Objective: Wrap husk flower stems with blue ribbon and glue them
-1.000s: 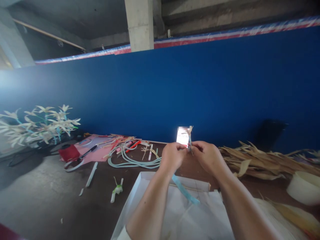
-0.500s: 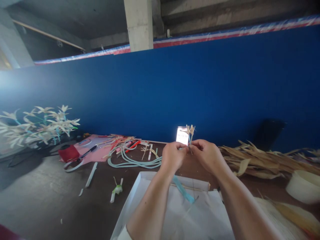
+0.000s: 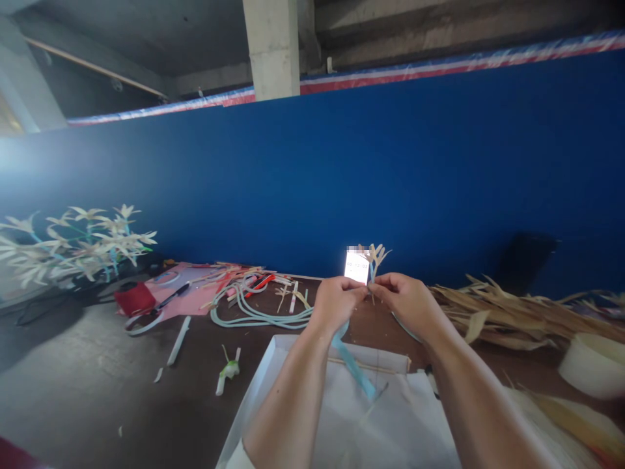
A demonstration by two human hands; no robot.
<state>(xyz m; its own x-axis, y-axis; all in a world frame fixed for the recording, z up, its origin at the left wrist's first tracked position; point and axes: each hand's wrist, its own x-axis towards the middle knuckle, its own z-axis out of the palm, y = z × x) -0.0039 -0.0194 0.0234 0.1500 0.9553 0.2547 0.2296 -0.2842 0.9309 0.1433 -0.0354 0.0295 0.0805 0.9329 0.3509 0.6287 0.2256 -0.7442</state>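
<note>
A small pale dried-husk flower [image 3: 375, 254] stands upright above my fingertips, with some blue on its stem. My right hand [image 3: 407, 299] pinches that thin stem between thumb and fingers. My left hand [image 3: 336, 305] is closed in a pinch, its thumb and fingertips meeting the right fingertips at the stem. From under my left hand a light blue strip [image 3: 356, 371] trails down over a white box lid [image 3: 278, 355]. The exact contact at the fingertips is too small to make out. Behind the hands glows a lit phone screen [image 3: 356, 266].
Left of the hands lie a coil of pale blue cord [image 3: 258, 319], pink paper [image 3: 188, 296] and a red object [image 3: 134, 298]. Finished husk flowers [image 3: 92, 241] stand far left. Dried husks [image 3: 512, 316] and a white tape-like roll [image 3: 596, 365] are at right. A blue partition [image 3: 390, 163] rises behind.
The flower has turned, and its petals now spread wider to the right. Both hands keep nearly the same place, and the blue strip has shifted slightly left.
</note>
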